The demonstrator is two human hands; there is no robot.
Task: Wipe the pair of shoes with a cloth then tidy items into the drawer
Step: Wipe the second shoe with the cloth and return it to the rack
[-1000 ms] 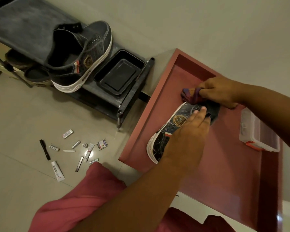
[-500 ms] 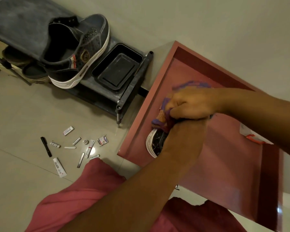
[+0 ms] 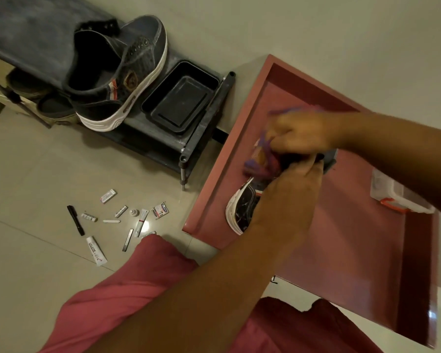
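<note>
A dark denim shoe (image 3: 242,210) with a white sole hangs over the open red drawer (image 3: 354,250). My left hand (image 3: 288,197) grips it from above and hides most of its upper. My right hand (image 3: 301,133) clutches a purple cloth (image 3: 259,166) and presses it against the side of the shoe; the hand is blurred. The matching shoe (image 3: 117,80) stands on the dark shoe rack (image 3: 28,39) at the upper left.
A black plastic tray (image 3: 181,100) sits on the rack beside the shoe. Several small tubes, packets and a black pen (image 3: 75,220) lie scattered on the tiled floor. A clear lidded box (image 3: 392,197) rests in the drawer's right side. My red-clad knees fill the bottom.
My right hand with the cloth swept from the shoe's far end down along its side towards the toe. My left hand kept its hold on the shoe.
</note>
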